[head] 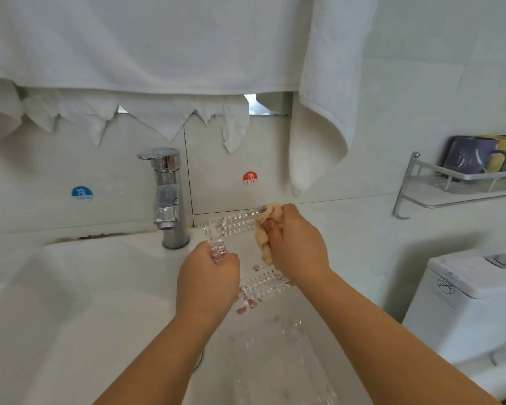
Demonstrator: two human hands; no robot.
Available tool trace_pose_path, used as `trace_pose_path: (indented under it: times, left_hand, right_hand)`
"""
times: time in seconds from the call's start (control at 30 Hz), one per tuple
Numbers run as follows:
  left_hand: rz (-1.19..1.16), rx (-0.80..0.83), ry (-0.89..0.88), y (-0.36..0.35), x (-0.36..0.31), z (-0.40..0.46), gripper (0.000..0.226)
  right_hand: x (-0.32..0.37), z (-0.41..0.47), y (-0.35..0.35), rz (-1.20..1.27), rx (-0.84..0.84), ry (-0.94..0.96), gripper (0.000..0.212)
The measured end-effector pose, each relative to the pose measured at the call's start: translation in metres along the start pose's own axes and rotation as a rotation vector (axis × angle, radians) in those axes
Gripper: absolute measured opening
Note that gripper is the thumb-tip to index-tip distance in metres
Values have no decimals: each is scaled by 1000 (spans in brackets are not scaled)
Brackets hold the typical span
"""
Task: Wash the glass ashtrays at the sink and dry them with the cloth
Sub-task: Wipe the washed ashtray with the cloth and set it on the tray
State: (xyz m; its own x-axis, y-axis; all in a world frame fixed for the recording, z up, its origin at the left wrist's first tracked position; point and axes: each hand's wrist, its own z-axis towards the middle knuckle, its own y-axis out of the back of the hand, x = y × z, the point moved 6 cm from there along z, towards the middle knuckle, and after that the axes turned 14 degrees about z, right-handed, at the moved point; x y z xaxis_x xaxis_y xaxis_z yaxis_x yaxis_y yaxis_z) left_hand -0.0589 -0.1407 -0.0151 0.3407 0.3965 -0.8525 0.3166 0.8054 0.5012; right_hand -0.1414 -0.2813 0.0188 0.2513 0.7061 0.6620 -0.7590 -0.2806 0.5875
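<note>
Sink point(70, 287) | left hand point(206, 283) grips ashtray point(234, 226) | right hand point(297, 248) clutches cloth point(270, 219), fingertips hidden

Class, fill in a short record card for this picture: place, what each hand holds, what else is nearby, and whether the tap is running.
place: sink below a tiled wall
left hand: grips the ashtray by its near left edge
right hand: presses a cloth on the ashtray's right side
second ashtray: seems to lie below the hands, blurred
tap: no water seen running
stickers: blue cold, red hot
towel: hangs above
shelf: holds mugs
toilet tank: at the right
</note>
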Motion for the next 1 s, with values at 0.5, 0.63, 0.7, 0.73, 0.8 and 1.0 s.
trace_pose_path:
  times: [0.5, 0.63, 0.7, 0.73, 0.8, 1.0]
  left_hand:
    - [-15, -16, -45, 4, -7, -8, 20]
    - [33, -109, -86, 12, -10, -11, 15]
    - [30, -143, -99, 17, -12, -10, 22]
    - [21, -160, -93, 18, -11, -9, 28]
    - [3, -187, -70, 21, -8, -6, 36]
    - [-14, -184, -64, 18, -6, -9, 25]
  right_hand:
    - [-7, -11, 7, 71, -13, -117, 30]
    - [-2, -14, 3, -69, -42, -97, 36]
    - [-3, -15, -5, 195, 10, -101, 26]
    - [-2, -17, -13, 402, 96, -115, 17]
    - [1, -21, -23, 695, 231, -151, 15]
    - [-4, -22, -5, 426, 130, -202, 13]
